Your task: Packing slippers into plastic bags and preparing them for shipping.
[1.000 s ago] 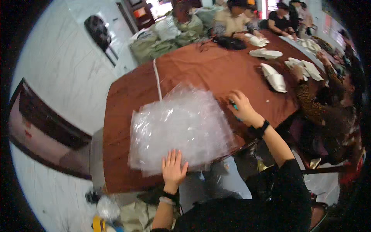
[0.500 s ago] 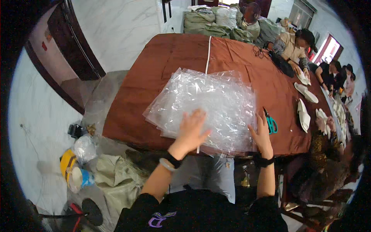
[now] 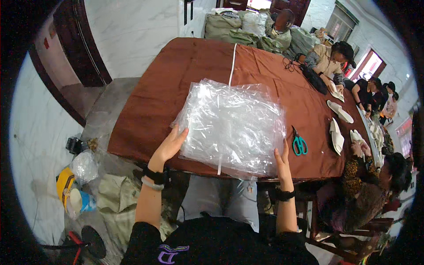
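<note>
Your left hand (image 3: 171, 143) is spread loosely, fingers straight and held near one another with the thumb set apart, its inner side against the edge of the stack of clear plastic sheets (image 3: 232, 123) between eight and nine o'clock. Your right hand (image 3: 282, 161) is likewise open, at the stack's four o'clock corner, fingers pointing toward twelve and the thumb over the near edge of the plastic. You have the stack framed between both hands; whether any fingertips are tucked underneath, I cannot tell through the glare and folds.

In this head view, the stack lies on the brown tablecloth (image 3: 145, 106), close to the edge nearest you, its sheets fanned unevenly at the corners. Taking the stack as the clock's centre, a white strip (image 3: 233, 64) runs out toward twelve and shows again at six. Your scissors (image 3: 300, 145), with teal handles, lie just beside your right hand, between three and four, touched by neither hand. Farther out at three are two pale slippers (image 3: 336, 137), well apart from the plastic. A black pouch (image 3: 312, 79) sits at two, near a co-worker (image 3: 330, 57) in a tan vest who handles another pale slipper (image 3: 337, 92).
</note>
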Motion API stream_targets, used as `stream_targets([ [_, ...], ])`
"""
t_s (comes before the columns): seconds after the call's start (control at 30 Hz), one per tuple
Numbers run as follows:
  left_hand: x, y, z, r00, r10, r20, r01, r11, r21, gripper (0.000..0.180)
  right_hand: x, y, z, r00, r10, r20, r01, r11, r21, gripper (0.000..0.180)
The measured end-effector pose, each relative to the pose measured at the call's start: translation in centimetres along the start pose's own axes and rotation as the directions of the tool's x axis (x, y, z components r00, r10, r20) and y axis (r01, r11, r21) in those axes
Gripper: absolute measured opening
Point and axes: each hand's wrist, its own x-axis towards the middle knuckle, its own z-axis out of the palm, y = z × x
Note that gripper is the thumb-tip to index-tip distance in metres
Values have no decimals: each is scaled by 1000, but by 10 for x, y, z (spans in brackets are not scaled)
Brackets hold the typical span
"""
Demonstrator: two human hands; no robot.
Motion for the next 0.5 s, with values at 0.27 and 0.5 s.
stream_targets([
  [0.27, -6, 3, 19, 998, 30, -46, -25, 993, 118, 90, 3, 4, -13, 990, -107, 90, 116, 988, -101, 69],
  [0.5, -34, 21, 8, 985, 157, -70, -50, 651, 758, 82, -19, -38, -9, 927, -374, 27, 270, 617, -739, 67],
])
